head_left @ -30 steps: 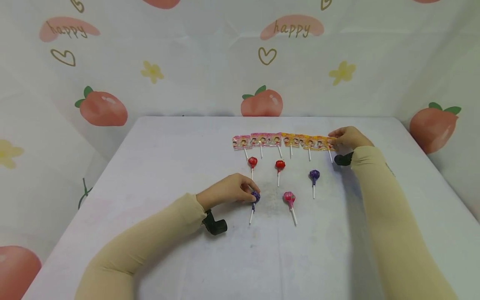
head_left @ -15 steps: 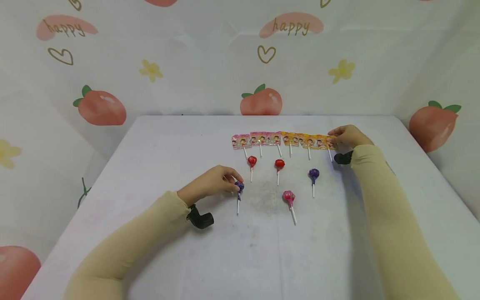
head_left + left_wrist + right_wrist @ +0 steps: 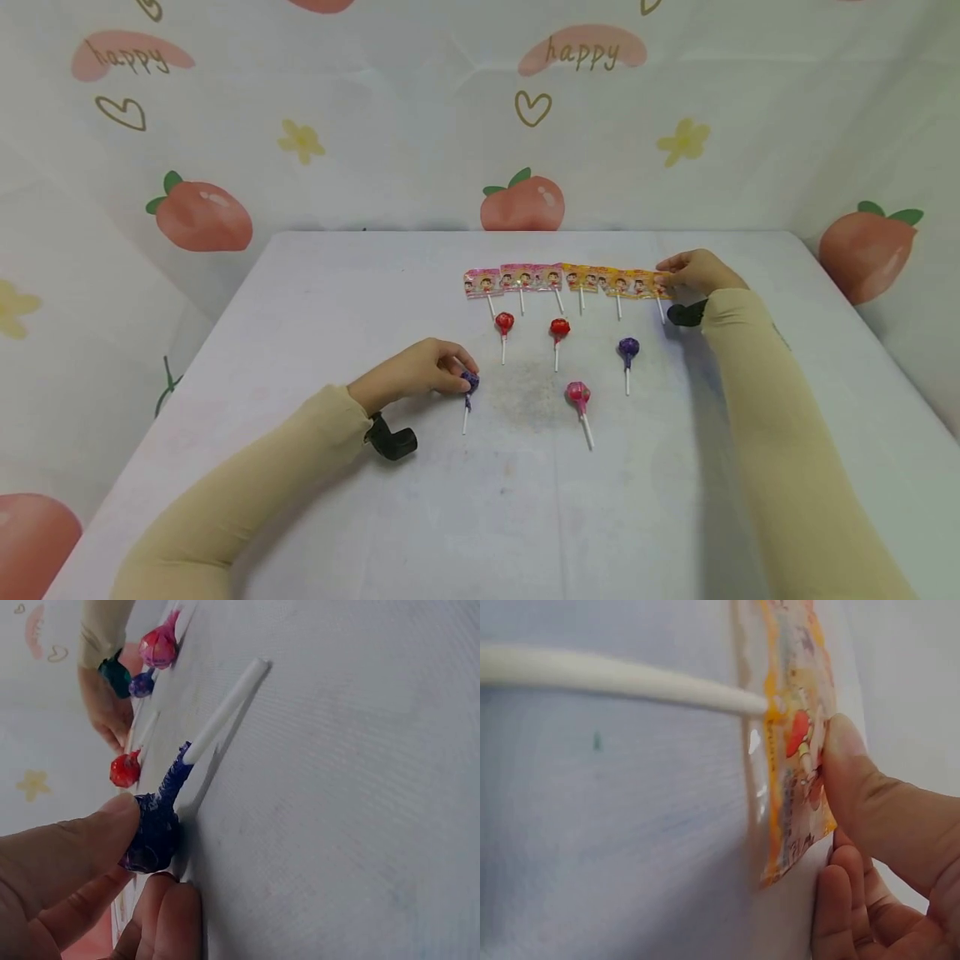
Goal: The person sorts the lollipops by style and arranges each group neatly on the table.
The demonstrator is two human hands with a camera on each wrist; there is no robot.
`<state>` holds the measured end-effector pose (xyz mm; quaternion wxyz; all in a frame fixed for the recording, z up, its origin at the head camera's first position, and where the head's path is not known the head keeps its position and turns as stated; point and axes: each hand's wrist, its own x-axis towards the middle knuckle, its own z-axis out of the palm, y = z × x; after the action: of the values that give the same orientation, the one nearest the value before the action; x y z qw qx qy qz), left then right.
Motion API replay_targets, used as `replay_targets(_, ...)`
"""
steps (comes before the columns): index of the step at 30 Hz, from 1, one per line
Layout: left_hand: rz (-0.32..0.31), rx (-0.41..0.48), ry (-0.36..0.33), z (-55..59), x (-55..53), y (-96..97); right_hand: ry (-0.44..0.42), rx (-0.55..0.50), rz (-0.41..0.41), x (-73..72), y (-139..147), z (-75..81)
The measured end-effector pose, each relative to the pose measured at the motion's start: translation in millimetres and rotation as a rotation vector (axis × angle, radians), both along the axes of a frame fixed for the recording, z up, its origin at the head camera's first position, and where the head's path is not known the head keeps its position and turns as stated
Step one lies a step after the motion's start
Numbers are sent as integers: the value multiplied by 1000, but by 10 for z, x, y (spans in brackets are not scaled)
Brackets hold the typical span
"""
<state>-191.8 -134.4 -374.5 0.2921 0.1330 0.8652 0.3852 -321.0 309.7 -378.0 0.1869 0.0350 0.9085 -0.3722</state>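
In the head view my left hand [image 3: 420,367] pinches the round head of a purple lollipop [image 3: 470,382] between thumb and fingers, left of the loose lollipops. Its white stick [image 3: 229,709] slants toward the tabletop in the left wrist view. At the right end of a row of flat-wrapped lollipops, my right hand [image 3: 701,272] holds the edge of an orange-wrapped lollipop [image 3: 799,750]. The thumb lies on the printed wrapper in the right wrist view; the fingertips behind it are partly hidden.
Pink-wrapped lollipops [image 3: 482,284] continue the row leftward. In front lie two red lollipops, one [image 3: 505,322] left of the other [image 3: 559,329], a second purple lollipop [image 3: 628,348] and a pink lollipop [image 3: 578,394]. The white table [image 3: 360,283] meets a printed cloth backdrop [image 3: 420,150].
My left hand has shifted left with the purple lollipop, away from beneath the left red one, rising slightly and then lowering. My right hand stays at the row's end.
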Motion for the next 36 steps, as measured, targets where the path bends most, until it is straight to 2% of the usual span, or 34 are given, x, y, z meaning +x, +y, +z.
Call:
replay_targets(15, 13, 28, -2, -19, 2, -19, 19, -69, 43, 27, 11, 53)
replay_targets(22, 13, 40, -9, -21, -11, -30, 22, -29, 27, -4, 39, 20)
replay_targets(25, 15, 45, -13, -27, -19, -29, 27, -54, 38, -12, 108, 2)
replay_targets(29, 17, 57, -11, -38, -19, -33, 77, -172, 12, 9, 174, -4)
replay_targets(36, 21, 68, -19, -48, -19, -45, 290, -275, 3, 183, 66, 121)
